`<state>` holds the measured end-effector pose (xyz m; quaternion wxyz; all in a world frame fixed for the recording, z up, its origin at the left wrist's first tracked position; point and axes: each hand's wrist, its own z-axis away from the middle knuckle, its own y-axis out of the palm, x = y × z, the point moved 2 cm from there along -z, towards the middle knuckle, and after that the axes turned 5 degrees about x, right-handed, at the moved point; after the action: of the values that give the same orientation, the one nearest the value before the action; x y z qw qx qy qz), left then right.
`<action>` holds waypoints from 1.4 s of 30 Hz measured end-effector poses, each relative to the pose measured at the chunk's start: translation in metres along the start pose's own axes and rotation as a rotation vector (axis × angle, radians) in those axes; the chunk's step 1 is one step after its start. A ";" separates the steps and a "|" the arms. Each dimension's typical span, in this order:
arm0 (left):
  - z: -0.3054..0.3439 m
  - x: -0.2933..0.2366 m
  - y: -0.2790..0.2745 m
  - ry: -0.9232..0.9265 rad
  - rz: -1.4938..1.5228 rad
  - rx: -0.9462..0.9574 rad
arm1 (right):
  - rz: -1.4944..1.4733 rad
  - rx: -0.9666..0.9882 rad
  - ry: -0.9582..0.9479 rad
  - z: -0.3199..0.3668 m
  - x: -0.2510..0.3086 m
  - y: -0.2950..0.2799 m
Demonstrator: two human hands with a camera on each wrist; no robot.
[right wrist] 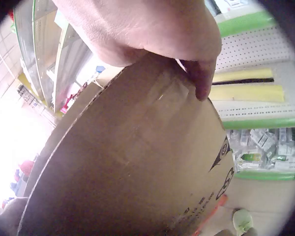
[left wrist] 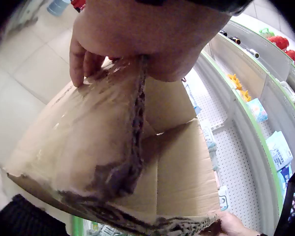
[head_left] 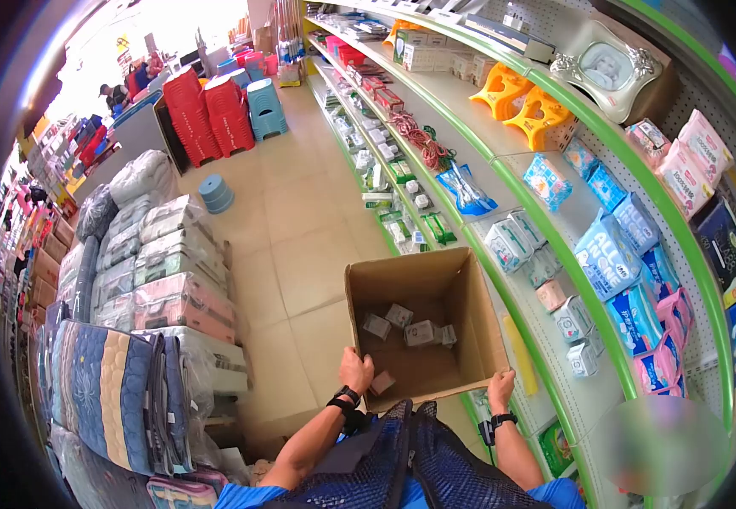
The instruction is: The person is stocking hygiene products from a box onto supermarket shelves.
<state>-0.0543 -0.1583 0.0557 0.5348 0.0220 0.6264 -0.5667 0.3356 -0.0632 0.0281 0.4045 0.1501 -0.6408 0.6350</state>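
Note:
An open cardboard box (head_left: 419,293) is held in front of the person, tilted so its inside shows in the head view. Several small white boxes (head_left: 420,332) and a pinkish one (head_left: 382,383) lie in it. The left hand (head_left: 356,371) grips the box's left rim; in the left wrist view that hand (left wrist: 137,39) has its fingers over the outer side of the wall (left wrist: 83,132). At the near right corner the right hand (head_left: 500,389) grips the rim, and in the right wrist view this hand (right wrist: 147,29) curls over the wall's edge (right wrist: 137,142).
Shelves with green edges (head_left: 470,229) curve along the right, holding blue packs (head_left: 607,254) and yellow items (head_left: 538,119). Wrapped bedding (head_left: 177,305) is stacked on the left. Red stools (head_left: 191,119) and a small blue stool (head_left: 215,193) stand ahead on the tiled floor (head_left: 287,254).

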 end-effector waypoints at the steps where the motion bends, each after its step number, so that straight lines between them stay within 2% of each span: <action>1: -0.001 0.002 0.002 -0.006 0.000 0.005 | 0.006 0.044 0.042 0.002 -0.004 -0.001; 5: -0.008 0.009 0.005 0.040 0.030 0.018 | 0.022 0.056 0.051 0.000 -0.012 -0.002; 8: -0.008 0.009 0.007 0.102 0.066 0.019 | 0.072 0.049 -0.104 -0.005 -0.020 0.000; 11: -0.006 0.002 0.001 0.040 0.058 0.055 | 0.025 0.027 -0.129 -0.007 -0.027 0.002; 12: -0.007 0.003 0.003 0.040 0.047 0.086 | 0.020 0.023 -0.097 -0.004 -0.023 0.000; 14: -0.010 0.006 0.004 0.114 0.040 0.021 | 0.020 0.016 -0.047 0.004 -0.012 -0.006; 17: -0.008 0.005 0.001 0.107 0.011 0.049 | -0.060 0.010 0.005 0.012 -0.008 -0.002; 19: -0.007 0.003 -0.001 0.096 0.000 0.071 | -0.082 -0.016 0.137 0.018 -0.008 0.003; 23: -0.007 0.003 0.000 0.105 -0.022 0.070 | -0.245 -0.013 0.160 0.033 -0.005 0.003; 26: -0.007 0.005 0.002 0.126 -0.020 0.059 | -0.533 0.271 0.358 0.046 0.004 0.001; 29: -0.007 0.007 0.006 0.153 -0.027 0.033 | -0.664 0.338 0.438 0.072 0.032 0.008; 31: -0.007 0.005 0.004 0.138 -0.024 0.056 | -0.659 0.404 0.477 0.088 0.047 0.016; 34: -0.008 0.009 0.005 0.134 -0.022 0.083 | -0.571 0.588 0.434 0.112 0.068 0.033; 37: -0.014 0.011 0.010 0.179 -0.035 0.092 | -0.622 0.579 0.438 0.121 0.065 0.055; 39: -0.011 0.014 0.008 0.200 -0.060 0.093 | -0.779 0.526 0.473 0.123 0.073 0.059; 42: -0.008 0.010 0.001 0.215 -0.068 0.081 | -0.829 0.555 0.522 0.120 0.062 0.068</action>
<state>-0.0628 -0.1575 0.0463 0.4438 0.0829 0.6571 -0.6036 0.2091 -0.1449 0.0410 0.7105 0.3282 -0.2158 0.5838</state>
